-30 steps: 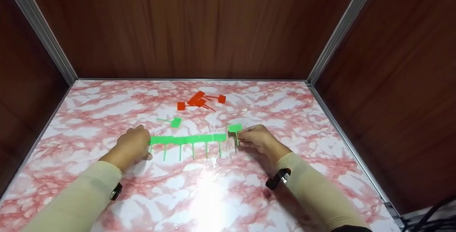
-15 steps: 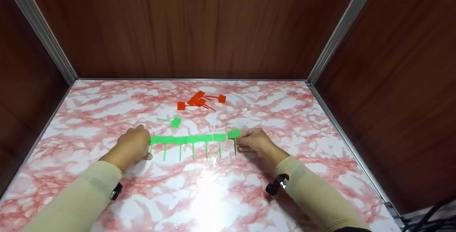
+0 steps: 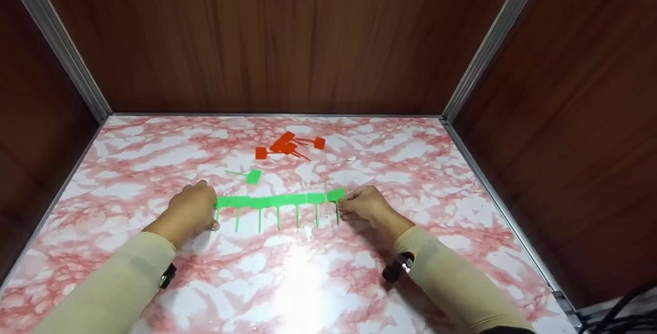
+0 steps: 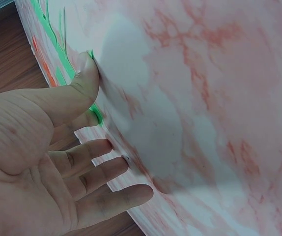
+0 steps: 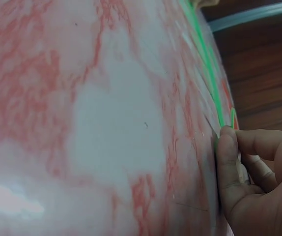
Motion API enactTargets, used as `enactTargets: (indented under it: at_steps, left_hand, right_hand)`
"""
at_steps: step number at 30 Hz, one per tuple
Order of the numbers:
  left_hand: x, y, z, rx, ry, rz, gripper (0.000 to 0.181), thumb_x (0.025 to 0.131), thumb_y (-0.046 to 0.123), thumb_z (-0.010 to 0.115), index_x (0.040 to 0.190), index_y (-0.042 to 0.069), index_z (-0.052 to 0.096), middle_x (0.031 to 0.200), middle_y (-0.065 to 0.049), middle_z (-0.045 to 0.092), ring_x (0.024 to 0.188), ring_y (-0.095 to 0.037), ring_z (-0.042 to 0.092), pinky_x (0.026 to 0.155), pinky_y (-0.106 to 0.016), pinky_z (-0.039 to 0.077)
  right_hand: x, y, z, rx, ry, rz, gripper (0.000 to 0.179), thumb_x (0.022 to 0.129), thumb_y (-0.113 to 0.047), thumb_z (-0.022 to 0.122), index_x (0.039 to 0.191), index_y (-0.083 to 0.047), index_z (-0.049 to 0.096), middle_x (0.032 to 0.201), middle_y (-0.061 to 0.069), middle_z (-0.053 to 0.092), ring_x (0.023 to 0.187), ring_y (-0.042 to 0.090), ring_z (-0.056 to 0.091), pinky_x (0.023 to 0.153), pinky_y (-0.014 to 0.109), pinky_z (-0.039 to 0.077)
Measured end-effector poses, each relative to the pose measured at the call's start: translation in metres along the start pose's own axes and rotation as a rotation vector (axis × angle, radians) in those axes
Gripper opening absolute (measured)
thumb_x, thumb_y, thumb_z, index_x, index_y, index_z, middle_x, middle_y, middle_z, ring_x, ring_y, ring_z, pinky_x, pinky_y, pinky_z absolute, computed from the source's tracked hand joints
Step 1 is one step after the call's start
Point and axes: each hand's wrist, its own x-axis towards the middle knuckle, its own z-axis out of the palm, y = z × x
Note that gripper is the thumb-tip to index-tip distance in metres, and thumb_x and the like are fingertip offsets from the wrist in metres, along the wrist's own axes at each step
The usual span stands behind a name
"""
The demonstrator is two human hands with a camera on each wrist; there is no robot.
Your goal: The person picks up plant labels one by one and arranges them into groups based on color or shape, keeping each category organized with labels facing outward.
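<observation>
A row of several green cable-tie tags (image 3: 269, 201), flat heads side by side and thin tails pointing toward the person, lies across the table. At its right end my right hand (image 3: 370, 203) pinches another green tag (image 3: 335, 195) by its tail between thumb and forefinger; the tag's head is slightly tilted beside the row. My left hand (image 3: 191, 208) rests at the row's left end, thumb (image 4: 88, 73) and forefinger touching the end tag (image 4: 97, 114) at separate spots, the other fingers extended. Behind the row lies a loose green tag (image 3: 253, 176).
Farther back is a small pile of red tags (image 3: 283, 142) with crossing tails. Faint clear strips (image 3: 330, 216) lie near the row's right end. The marbled table (image 3: 246, 293) is enclosed by brown wood panels (image 3: 277, 36) at the back and sides.
My right hand has brought its green tag down and leftward, close to the row's right end, and the tag's head has tilted a little. The left hand and the row have not moved.
</observation>
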Motion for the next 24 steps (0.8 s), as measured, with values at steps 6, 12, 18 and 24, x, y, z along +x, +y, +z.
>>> enactTargets:
  at_steps: [6,12,18,24]
  left_hand:
    - [-0.0021,-0.0008,0.0006,0.016,0.018,0.012,0.042,0.085,0.022,0.101,0.113,0.0,0.08,0.164,-0.047,0.045,0.132,-0.065,0.058,0.099,-0.072,0.06]
    - [-0.0026,0.0002,0.0001,0.011,0.011,-0.002,0.041,0.084,0.023,0.102,0.111,0.001,0.08,0.163,-0.046,0.047,0.13,-0.062,0.06,0.097,-0.07,0.06]
    - [-0.0014,-0.0009,0.0003,0.013,0.002,0.003,0.041,0.084,0.023,0.101,0.112,0.001,0.08,0.151,-0.041,0.057,0.126,-0.058,0.062,0.098,-0.069,0.061]
    - [0.0008,-0.0012,0.0015,0.018,-0.003,-0.001,0.042,0.084,0.022,0.102,0.113,0.001,0.08,0.138,-0.034,0.062,0.119,-0.053,0.062,0.094,-0.067,0.062]
  right_hand:
    - [-0.0003,0.0011,0.0017,-0.008,-0.005,-0.025,0.013,0.096,0.008,0.081,0.108,0.013,0.082,0.086,0.009,0.083,0.066,0.012,0.078,0.066,0.026,0.067]
    - [0.0005,0.0019,0.0026,-0.078,-0.005,-0.055,0.009,0.097,0.007,0.081,0.105,0.011,0.083,0.092,0.011,0.084,0.069,0.012,0.078,0.068,0.026,0.068]
    - [-0.0004,-0.0003,0.0023,-0.132,-0.013,-0.07,0.005,0.098,0.005,0.08,0.1,0.009,0.084,0.091,0.011,0.084,0.07,0.012,0.078,0.068,0.026,0.068]
    - [-0.0021,-0.0012,0.0029,-0.139,-0.012,-0.079,0.004,0.096,0.005,0.081,0.098,0.009,0.083,0.091,0.01,0.084,0.071,0.012,0.079,0.069,0.026,0.068]
